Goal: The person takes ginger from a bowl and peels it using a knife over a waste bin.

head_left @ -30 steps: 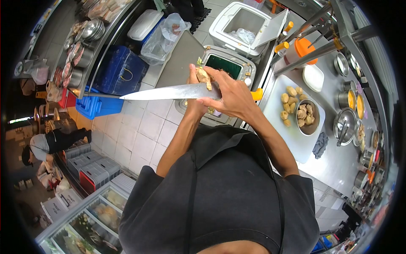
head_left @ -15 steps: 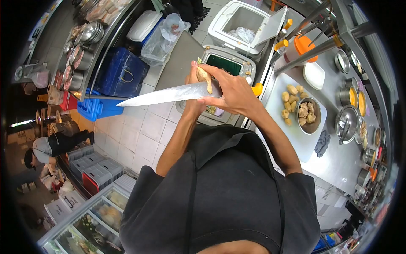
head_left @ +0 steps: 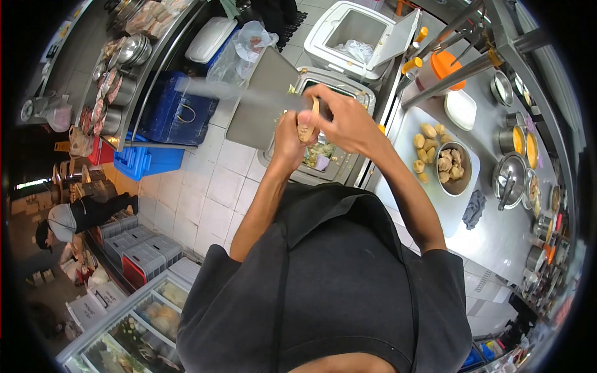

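Observation:
My left hand (head_left: 290,142) is closed round a knobbly beige root (head_left: 307,126), over a grey bin (head_left: 367,115) with food scraps in it. My right hand (head_left: 349,118) grips a large knife (head_left: 233,91), whose blade is smeared by motion and points to the left. The knife's yellow handle end shows past the right hand. Part of the blade near the root is hidden by the fingers.
On the steel counter to the right, a white board (head_left: 429,202) holds several peeled pieces and a metal bowl (head_left: 454,169) of roots. A grey cloth (head_left: 474,209) lies beside it. A white cooler (head_left: 354,37) stands ahead. Another person (head_left: 81,214) is far left.
The knife has swung up and away from me, its blade now blurred. The root has turned more upright, and my left hand has come lower, showing more scraps in the bin.

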Motion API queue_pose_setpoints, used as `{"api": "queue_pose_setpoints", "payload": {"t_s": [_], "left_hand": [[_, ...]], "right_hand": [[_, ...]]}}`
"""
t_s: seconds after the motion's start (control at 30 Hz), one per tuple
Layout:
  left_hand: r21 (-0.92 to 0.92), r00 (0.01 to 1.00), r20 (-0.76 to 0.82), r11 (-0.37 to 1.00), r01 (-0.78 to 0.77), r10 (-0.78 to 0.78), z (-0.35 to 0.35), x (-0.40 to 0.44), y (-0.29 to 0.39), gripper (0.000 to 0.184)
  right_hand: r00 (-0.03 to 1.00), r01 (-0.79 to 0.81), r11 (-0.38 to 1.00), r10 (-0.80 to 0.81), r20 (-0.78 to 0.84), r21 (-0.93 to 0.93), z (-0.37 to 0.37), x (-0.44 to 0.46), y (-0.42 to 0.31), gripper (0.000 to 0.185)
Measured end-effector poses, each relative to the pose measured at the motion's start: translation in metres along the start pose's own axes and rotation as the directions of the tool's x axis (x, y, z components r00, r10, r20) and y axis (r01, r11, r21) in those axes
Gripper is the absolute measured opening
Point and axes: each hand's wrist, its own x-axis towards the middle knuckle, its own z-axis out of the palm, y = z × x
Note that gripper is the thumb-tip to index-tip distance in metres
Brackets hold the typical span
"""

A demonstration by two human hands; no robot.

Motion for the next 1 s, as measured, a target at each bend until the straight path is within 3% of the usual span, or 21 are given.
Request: {"api": "queue_pose_setpoints", "payload": {"t_s": [0.03,0.07,0.1,0.17,0.2,0.33,0.4,0.5,0.53,0.57,0.6,0.63,0.7,0.8,0.83,0.9,1.0], "left_hand": [[-0.001,1.0,-0.002,1.0,-0.003,0.003,-0.003,0.0,0.0,0.052],[-0.12,0.998,0.016,0.99,0.069,-0.068,-0.006,0.0,0.0,0.052],[-0.235,0.99,0.044,0.962,0.142,-0.135,-0.006,-0.001,0.002,0.052],[-0.199,0.991,0.026,0.971,0.133,-0.13,-0.005,-0.006,0.003,0.048],[-0.238,0.992,0.04,0.963,0.124,-0.117,-0.008,-0.007,0.0,0.048],[-0.315,0.993,0.008,0.942,0.113,-0.116,-0.014,-0.008,-0.006,0.046],[-0.32,0.991,-0.033,0.941,0.11,-0.127,-0.012,-0.007,-0.006,0.044],[-0.418,0.993,-0.035,0.904,0.089,-0.114,-0.016,-0.003,-0.013,0.043],[-0.389,0.974,-0.213,0.921,-0.008,-0.082,-0.005,0.0,-0.015,0.041],[-0.343,0.923,-0.383,0.934,-0.098,-0.044,0.002,0.002,-0.016,0.04],[-0.402,0.963,-0.265,0.913,-0.07,-0.043,-0.005,-0.005,-0.017,0.038],[-0.21,0.962,-0.271,0.975,-0.072,0.013,-0.009,0.002,-0.023,0.039],[-0.394,0.992,-0.095,0.918,0.036,-0.08,-0.02,0.006,-0.022,0.04],[-0.481,0.999,-0.011,0.876,0.038,-0.049,-0.024,0.011,-0.031,0.042],[-0.481,0.999,-0.008,0.876,0.039,-0.049,-0.012,0.007,-0.022,0.042],[-0.392,0.972,-0.183,0.918,0.068,-0.15,0.012,-0.004,-0.005,0.044],[-0.396,0.985,-0.106,0.915,0.084,-0.136,0.018,-0.011,0.003,0.046]], "right_hand": [[0.979,-0.201,0.973,0.198,0.039,0.116,0.0,0.004,0.002,0.062],[0.919,-0.395,0.892,0.381,0.101,0.219,-0.001,0.007,0.004,0.063],[0.92,-0.392,0.894,0.379,0.103,0.218,0.002,0.009,0.01,0.063],[0.866,-0.498,0.865,0.493,0.086,0.06,0.01,0.008,0.023,0.083],[0.784,-0.609,0.79,0.585,0.207,0.076,0.0,0.011,0.013,0.08],[0.88,-0.469,0.879,0.457,0.13,0.082,0.013,0.003,0.02,0.075],[0.941,-0.336,0.937,0.339,-0.015,0.096,0.018,-0.001,0.012,0.062],[0.952,-0.303,0.945,0.295,0.077,0.125,0.009,-0.008,-0.01,0.07],[0.987,-0.163,0.984,0.163,-0.001,0.067,0.018,-0.015,-0.006,0.075],[0.986,-0.163,0.984,0.164,-0.002,0.065,0.019,-0.02,-0.011,0.075],[0.991,-0.127,0.992,0.127,0.037,0.015,0.021,-0.025,-0.019,0.074],[0.993,-0.089,0.995,0.092,0.078,-0.034,0.022,-0.03,-0.024,0.075],[0.996,-0.053,0.995,0.059,0.068,-0.086,0.025,-0.034,-0.025,0.076],[0.992,-0.067,0.987,0.081,0.092,-0.145,0.024,-0.035,-0.027,0.079],[0.994,-0.057,0.985,0.071,0.078,-0.16,0.023,-0.035,-0.026,0.079],[0.996,-0.049,0.983,0.061,0.062,-0.175,0.024,-0.034,-0.023,0.079],[0.998,-0.027,0.981,0.037,0.047,-0.194,0.024,-0.035,-0.021,0.079]]}}
